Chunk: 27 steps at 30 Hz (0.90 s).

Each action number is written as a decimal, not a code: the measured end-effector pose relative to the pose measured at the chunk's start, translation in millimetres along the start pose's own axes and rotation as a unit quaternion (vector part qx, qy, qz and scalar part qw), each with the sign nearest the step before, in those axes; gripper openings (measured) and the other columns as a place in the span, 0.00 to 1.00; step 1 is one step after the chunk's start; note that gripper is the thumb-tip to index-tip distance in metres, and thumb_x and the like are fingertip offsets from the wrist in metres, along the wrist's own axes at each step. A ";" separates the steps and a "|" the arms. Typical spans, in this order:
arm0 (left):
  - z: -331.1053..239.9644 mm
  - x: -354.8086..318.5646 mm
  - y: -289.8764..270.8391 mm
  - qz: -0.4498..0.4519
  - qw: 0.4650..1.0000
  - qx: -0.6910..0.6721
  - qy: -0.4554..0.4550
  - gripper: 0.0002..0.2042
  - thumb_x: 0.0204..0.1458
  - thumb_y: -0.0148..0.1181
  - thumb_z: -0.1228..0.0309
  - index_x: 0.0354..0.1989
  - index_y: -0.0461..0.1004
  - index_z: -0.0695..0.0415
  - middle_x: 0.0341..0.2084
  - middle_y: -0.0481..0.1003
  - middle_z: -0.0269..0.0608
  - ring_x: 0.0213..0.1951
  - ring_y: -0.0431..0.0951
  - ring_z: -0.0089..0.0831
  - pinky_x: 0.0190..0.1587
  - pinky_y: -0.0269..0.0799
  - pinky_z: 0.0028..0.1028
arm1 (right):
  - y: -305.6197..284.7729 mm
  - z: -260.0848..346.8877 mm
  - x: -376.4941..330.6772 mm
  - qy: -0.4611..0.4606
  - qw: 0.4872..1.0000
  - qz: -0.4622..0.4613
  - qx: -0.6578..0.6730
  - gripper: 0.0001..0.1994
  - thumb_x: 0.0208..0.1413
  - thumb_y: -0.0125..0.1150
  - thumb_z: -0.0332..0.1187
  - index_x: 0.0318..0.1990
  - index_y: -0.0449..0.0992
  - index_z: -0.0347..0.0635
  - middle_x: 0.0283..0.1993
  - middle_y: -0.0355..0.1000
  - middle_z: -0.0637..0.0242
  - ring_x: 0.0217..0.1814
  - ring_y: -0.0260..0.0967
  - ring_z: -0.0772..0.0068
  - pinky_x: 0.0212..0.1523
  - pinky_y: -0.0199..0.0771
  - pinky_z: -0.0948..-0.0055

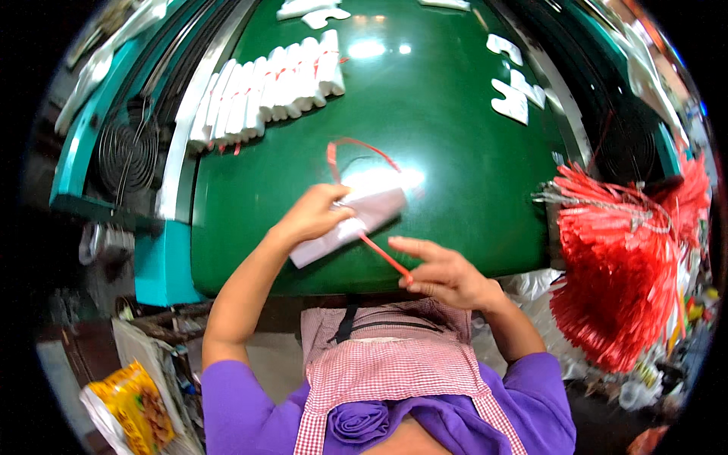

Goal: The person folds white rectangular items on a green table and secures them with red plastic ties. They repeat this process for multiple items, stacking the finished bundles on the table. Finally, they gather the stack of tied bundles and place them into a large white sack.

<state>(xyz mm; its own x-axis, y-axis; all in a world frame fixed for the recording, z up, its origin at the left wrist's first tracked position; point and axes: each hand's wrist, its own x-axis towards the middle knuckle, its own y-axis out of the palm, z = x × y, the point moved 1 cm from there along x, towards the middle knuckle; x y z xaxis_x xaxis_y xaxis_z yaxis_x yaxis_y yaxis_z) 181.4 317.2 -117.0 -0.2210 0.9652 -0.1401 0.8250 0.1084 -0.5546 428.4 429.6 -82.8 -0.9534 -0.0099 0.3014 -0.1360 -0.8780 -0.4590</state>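
Observation:
My left hand is closed round a rolled white plastic bundle, which lies slantwise above the near part of the green table. A red plastic strip runs from the bundle to my right hand, whose thumb and fingertip pinch its end. The strip's other part loops up beyond the bundle, slightly blurred. At the left of the table, several similar white rolls, tied round with red strips, lie side by side in a row.
Small white cut pieces lie at the table's right edge. A thick bunch of red strips hangs at the right. Teal machine frames with metal rails flank the green tabletop. A yellow packet is at lower left.

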 end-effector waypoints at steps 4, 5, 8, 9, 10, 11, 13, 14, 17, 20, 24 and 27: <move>-9.1 1.3 50.1 0.016 0.985 0.145 0.094 0.19 0.42 0.61 0.74 0.47 0.74 0.56 0.36 0.76 0.47 0.38 0.72 0.43 0.43 0.69 0.35 | 8.7 -17.4 41.6 0.145 0.977 -0.055 0.148 0.09 0.58 0.54 0.29 0.40 0.75 0.32 0.40 0.75 0.60 0.43 0.72 0.68 0.44 0.72 0.71; -14.3 0.8 56.0 -0.046 0.981 0.149 0.115 0.20 0.42 0.61 0.74 0.47 0.74 0.56 0.36 0.75 0.47 0.38 0.71 0.44 0.43 0.68 0.35 | 9.8 -32.8 46.3 0.188 0.945 -0.090 0.251 0.10 0.60 0.52 0.31 0.41 0.75 0.32 0.38 0.75 0.61 0.41 0.72 0.71 0.42 0.73 0.73; 1.9 -6.8 56.5 -0.130 0.979 -0.003 0.154 0.21 0.45 0.62 0.72 0.50 0.72 0.61 0.37 0.73 0.43 0.36 0.72 0.36 0.41 0.69 0.31 | 15.4 -69.0 51.8 0.263 0.882 -0.122 0.371 0.10 0.61 0.47 0.28 0.43 0.72 0.31 0.33 0.72 0.65 0.34 0.70 0.76 0.37 0.76 0.74; 12.1 -9.5 53.5 -0.100 0.982 -0.115 0.112 0.22 0.46 0.62 0.72 0.51 0.71 0.61 0.38 0.73 0.41 0.36 0.73 0.33 0.41 0.70 0.30 | 17.5 -72.2 47.1 0.270 0.879 -0.096 0.381 0.10 0.60 0.46 0.27 0.43 0.72 0.31 0.33 0.71 0.65 0.33 0.70 0.76 0.37 0.76 0.74; 15.1 -5.8 55.1 -0.066 0.970 -0.225 0.069 0.22 0.46 0.62 0.72 0.52 0.70 0.62 0.39 0.74 0.40 0.36 0.74 0.30 0.40 0.70 0.28 | 14.3 -71.1 41.1 0.278 0.875 -0.073 0.389 0.10 0.60 0.45 0.26 0.43 0.71 0.31 0.32 0.71 0.66 0.32 0.69 0.76 0.37 0.76 0.73; 13.6 1.7 59.5 -0.080 0.942 -0.314 0.084 0.19 0.50 0.60 0.73 0.51 0.72 0.62 0.40 0.75 0.39 0.36 0.74 0.24 0.39 0.70 0.23 | 15.0 -68.3 36.8 0.294 0.895 -0.066 0.330 0.11 0.58 0.43 0.24 0.43 0.71 0.31 0.31 0.69 0.67 0.31 0.68 0.76 0.35 0.76 0.73; 3.8 11.2 50.2 -0.087 0.979 -0.166 0.075 0.11 0.51 0.58 0.75 0.43 0.77 0.64 0.36 0.77 0.41 0.35 0.75 0.24 0.39 0.70 0.23 | 13.3 -58.8 42.6 0.219 0.976 0.000 0.015 0.14 0.50 0.49 0.22 0.45 0.71 0.35 0.31 0.71 0.57 0.32 0.71 0.62 0.35 0.74 0.65; 5.3 17.8 51.6 -0.106 0.976 -0.174 0.072 0.07 0.51 0.57 0.75 0.34 0.79 0.65 0.29 0.77 0.40 0.32 0.75 0.23 0.36 0.70 0.22 | 13.1 -62.7 45.5 0.155 0.983 0.018 -0.096 0.15 0.46 0.51 0.22 0.44 0.72 0.38 0.32 0.71 0.53 0.35 0.71 0.52 0.38 0.73 0.61; -13.3 34.3 58.6 -0.154 0.936 -0.304 -0.083 0.05 0.53 0.56 0.77 0.28 0.76 0.65 0.20 0.74 0.34 0.18 0.67 0.16 0.20 0.60 0.16 | -1.5 -72.2 36.8 0.014 0.970 -0.038 -0.239 0.13 0.46 0.54 0.27 0.41 0.69 0.35 0.42 0.68 0.54 0.42 0.69 0.53 0.37 0.73 0.60; -13.8 51.7 70.2 -0.149 0.930 -0.335 -0.029 0.07 0.52 0.57 0.77 0.23 0.71 0.62 0.16 0.71 0.31 0.16 0.64 0.14 0.18 0.57 0.16 | -18.2 -68.1 33.9 -0.160 0.941 -0.066 -0.291 0.06 0.47 0.54 0.29 0.24 0.73 0.37 0.37 0.68 0.54 0.36 0.72 0.58 0.26 0.71 0.57; -26.3 71.3 85.9 -0.149 0.949 -0.276 0.033 0.07 0.53 0.56 0.76 0.23 0.69 0.62 0.18 0.69 0.29 0.21 0.65 0.14 0.23 0.59 0.16 | -30.7 -95.0 34.4 0.078 0.996 0.033 -0.016 0.07 0.48 0.53 0.29 0.25 0.75 0.35 0.25 0.68 0.62 0.18 0.65 0.71 0.18 0.66 0.68; -19.2 69.9 89.3 -0.149 0.955 -0.253 0.037 0.08 0.56 0.53 0.75 0.24 0.66 0.61 0.25 0.68 0.32 0.27 0.65 0.16 0.31 0.62 0.18 | -52.5 -116.6 35.6 0.258 0.861 -0.075 0.431 0.08 0.49 0.52 0.28 0.27 0.75 0.34 0.20 0.68 0.67 0.13 0.58 0.82 0.12 0.58 0.78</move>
<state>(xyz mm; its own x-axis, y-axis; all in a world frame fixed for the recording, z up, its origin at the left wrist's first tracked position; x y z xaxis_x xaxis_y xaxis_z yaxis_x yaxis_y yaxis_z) 249.5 399.0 -160.5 -0.4640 0.8853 0.0306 0.8807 0.4648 -0.0916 370.2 531.2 -145.4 -0.9656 0.1536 -0.2096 -0.2297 -0.8818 0.4119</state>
